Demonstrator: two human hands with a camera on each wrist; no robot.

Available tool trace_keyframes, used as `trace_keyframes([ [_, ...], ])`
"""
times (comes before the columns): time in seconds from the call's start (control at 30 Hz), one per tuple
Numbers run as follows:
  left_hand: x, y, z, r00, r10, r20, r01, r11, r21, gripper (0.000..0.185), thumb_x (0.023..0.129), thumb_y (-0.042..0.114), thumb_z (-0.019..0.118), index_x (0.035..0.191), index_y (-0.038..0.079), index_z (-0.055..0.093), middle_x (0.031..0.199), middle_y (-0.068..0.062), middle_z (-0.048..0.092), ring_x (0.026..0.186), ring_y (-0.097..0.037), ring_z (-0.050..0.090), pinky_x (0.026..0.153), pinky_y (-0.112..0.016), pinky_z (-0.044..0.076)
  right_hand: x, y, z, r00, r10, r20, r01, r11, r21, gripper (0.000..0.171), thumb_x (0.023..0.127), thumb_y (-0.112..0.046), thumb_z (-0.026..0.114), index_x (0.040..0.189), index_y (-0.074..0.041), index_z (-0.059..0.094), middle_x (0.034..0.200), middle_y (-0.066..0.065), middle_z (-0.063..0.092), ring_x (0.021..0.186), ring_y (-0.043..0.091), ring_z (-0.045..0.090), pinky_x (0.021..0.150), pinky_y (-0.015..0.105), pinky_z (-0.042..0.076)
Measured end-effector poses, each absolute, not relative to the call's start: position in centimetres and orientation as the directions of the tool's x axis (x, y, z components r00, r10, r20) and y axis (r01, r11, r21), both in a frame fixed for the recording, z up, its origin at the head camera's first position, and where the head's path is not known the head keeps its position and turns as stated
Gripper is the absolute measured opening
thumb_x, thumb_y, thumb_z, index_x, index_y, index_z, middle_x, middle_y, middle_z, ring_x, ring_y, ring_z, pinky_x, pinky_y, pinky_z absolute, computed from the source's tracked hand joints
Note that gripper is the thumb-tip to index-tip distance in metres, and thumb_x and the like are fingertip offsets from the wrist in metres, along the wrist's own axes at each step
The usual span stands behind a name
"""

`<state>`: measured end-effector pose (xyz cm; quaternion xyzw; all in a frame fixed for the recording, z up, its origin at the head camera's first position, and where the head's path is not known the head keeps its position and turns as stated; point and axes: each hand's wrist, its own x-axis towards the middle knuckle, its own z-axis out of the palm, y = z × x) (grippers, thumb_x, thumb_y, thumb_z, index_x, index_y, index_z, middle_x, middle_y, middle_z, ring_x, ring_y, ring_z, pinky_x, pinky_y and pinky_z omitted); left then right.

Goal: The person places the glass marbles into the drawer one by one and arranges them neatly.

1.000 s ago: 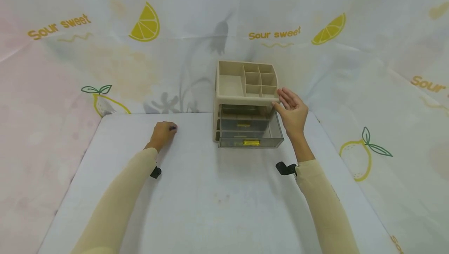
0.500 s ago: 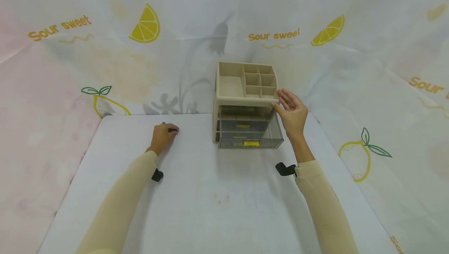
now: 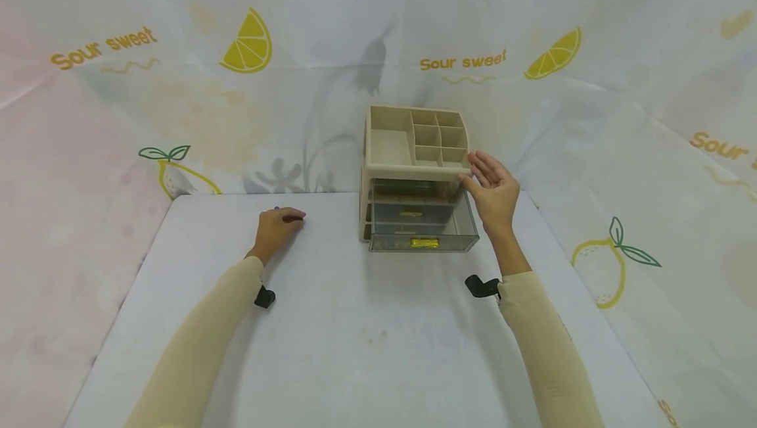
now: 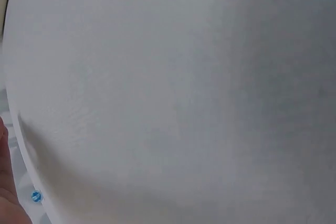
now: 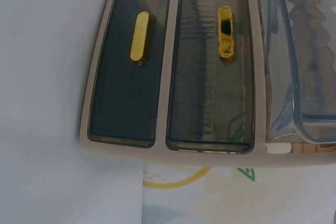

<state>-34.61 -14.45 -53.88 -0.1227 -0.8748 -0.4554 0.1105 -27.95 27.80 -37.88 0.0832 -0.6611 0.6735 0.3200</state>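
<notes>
A beige desktop organizer [image 3: 388, 170] stands at the back of the white table, its top split into compartments. Its uppermost clear grey drawer [image 3: 424, 243] is pulled out, with a gold handle on its front. My right hand [image 3: 495, 194] rests against the organizer's top right front corner, thumb at the front and fairly straight fingers at the side. Left of the organizer, my left hand [image 3: 278, 229] is low over the table with loosely extended fingers. Just behind it shows a small blue thing [image 3: 276, 208], mostly hidden; the left wrist view shows a round blue-and-white piece [image 4: 36, 196] apart from the fingers.
Two lower drawers [image 5: 123, 87] with gold handles are pushed in. A lemon-patterned backdrop [image 3: 319, 33] rises behind and beside the table [image 3: 331, 342]. The pulled-out drawer juts toward the front.
My left fingers have straightened and shifted slightly right from a curled pose around a small dark-blue thing. A blue thing now shows behind that hand. The right hand and drawer have not moved.
</notes>
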Motion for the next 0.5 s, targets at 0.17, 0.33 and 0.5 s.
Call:
trace_keyframes([
  [0.17, -34.7, -13.9, -53.4, -0.915, 0.157, 0.371, 0.397, 0.509, 0.763, 0.015, 0.079, -0.002, 0.078, 0.093, 0.004, 0.076, 0.093, -0.011, 0.074, 0.089, -0.026, 0.07, 0.081, -0.038, 0.056, -27.8, 27.8, -37.8, -0.776, 0.316, 0.545, -0.551, 0.08, -0.831, 0.052, 0.074, 0.02, 0.073, 0.123, 0.014, 0.058, 0.12, 0.026, 0.063, 0.113, 0.029, 0.063, 0.097, 0.031, 0.048],
  [0.33, -34.6, -13.3, -52.8, -0.908, 0.172, 0.383, 0.417, 0.461, 0.783, 0.015, 0.079, -0.002, 0.078, 0.093, 0.002, 0.076, 0.093, -0.011, 0.074, 0.087, -0.026, 0.071, 0.077, -0.026, 0.056, -27.8, 27.7, -37.8, -0.782, 0.318, 0.536, -0.544, 0.073, -0.836, 0.051, 0.074, 0.019, 0.073, 0.123, 0.015, 0.057, 0.12, 0.027, 0.062, 0.113, 0.03, 0.062, 0.096, 0.03, 0.048],
  [0.5, -34.5, -12.7, -51.9, -0.89, 0.181, 0.418, 0.454, 0.409, 0.791, 0.015, 0.078, -0.003, 0.079, 0.093, 0.001, 0.076, 0.092, -0.01, 0.074, 0.085, -0.024, 0.072, 0.074, -0.021, 0.056, -27.8, 27.7, -37.7, -0.79, 0.322, 0.522, -0.531, 0.068, -0.845, 0.051, 0.075, 0.018, 0.073, 0.122, 0.015, 0.057, 0.12, 0.026, 0.063, 0.113, 0.028, 0.063, 0.097, 0.03, 0.048],
])
